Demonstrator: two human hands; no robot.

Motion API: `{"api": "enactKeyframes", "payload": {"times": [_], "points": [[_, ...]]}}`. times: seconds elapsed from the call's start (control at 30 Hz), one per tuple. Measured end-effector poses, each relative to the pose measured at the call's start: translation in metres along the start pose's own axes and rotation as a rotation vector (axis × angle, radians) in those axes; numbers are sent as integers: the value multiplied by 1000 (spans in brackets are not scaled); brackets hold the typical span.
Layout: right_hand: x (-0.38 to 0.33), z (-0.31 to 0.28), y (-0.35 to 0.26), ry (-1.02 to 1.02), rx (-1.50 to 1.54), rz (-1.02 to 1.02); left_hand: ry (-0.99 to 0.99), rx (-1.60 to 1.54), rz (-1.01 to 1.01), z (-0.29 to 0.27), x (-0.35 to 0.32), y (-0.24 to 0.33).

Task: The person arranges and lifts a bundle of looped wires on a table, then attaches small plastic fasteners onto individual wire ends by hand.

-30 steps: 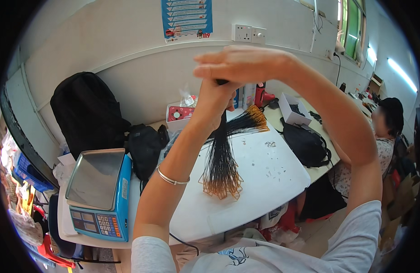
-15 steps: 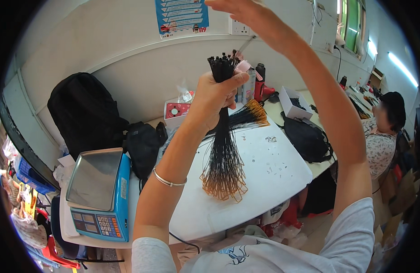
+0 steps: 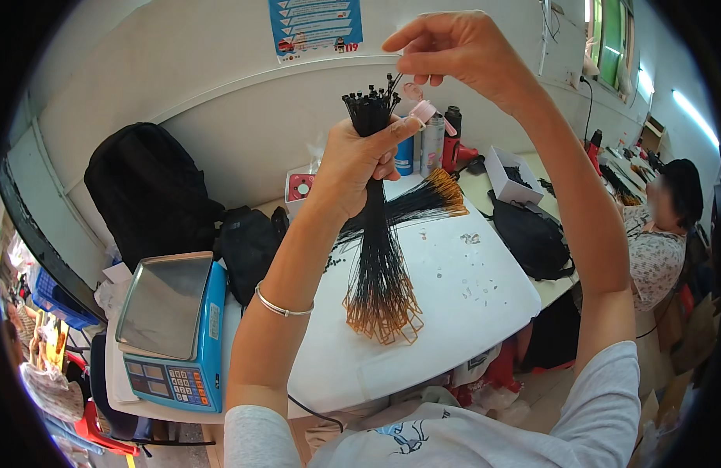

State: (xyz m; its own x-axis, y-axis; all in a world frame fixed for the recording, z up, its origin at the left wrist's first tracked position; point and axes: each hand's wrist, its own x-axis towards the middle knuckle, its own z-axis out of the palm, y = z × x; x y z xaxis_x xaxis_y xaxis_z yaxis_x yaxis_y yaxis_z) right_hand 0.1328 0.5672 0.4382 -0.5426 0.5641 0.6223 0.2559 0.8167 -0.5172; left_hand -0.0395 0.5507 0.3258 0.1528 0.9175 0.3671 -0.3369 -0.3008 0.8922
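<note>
My left hand (image 3: 368,160) is closed around a bundle of thin black wires (image 3: 376,234), holding it upright above the table. Small black heads (image 3: 368,101) crowd together above the fist, and bent orange ends (image 3: 382,316) fan out at the bottom. Up beside the heads, my right hand (image 3: 454,58) has thumb and index finger pinched at the tip of a single strand that sticks up from the bunch. Behind the held bundle, a second bunch of black wires (image 3: 411,204) with orange ends (image 3: 448,191) lies across the white table (image 3: 423,343).
At left stands a blue scale (image 3: 172,335) with a metal pan, near a black backpack (image 3: 146,195) and a smaller black bag (image 3: 247,246). Spray cans (image 3: 432,144), a red heat gun (image 3: 458,148), a white box (image 3: 513,175) and another black bag (image 3: 528,238) sit behind. A co-worker (image 3: 657,242) is at right.
My right hand has come down from the upper edge of the view to the heads of the bundle. My left hand still grips the bundle, shifted slightly left.
</note>
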Motion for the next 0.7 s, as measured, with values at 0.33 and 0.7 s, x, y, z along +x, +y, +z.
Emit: {"api": "enactKeyframes", "payload": {"times": [0.33, 0.7], "points": [[4, 15, 13, 93, -330, -327, 9, 2, -12, 6, 6, -4], [-14, 74, 58, 87, -253, -247, 83, -125, 30, 1, 16, -3]]}}
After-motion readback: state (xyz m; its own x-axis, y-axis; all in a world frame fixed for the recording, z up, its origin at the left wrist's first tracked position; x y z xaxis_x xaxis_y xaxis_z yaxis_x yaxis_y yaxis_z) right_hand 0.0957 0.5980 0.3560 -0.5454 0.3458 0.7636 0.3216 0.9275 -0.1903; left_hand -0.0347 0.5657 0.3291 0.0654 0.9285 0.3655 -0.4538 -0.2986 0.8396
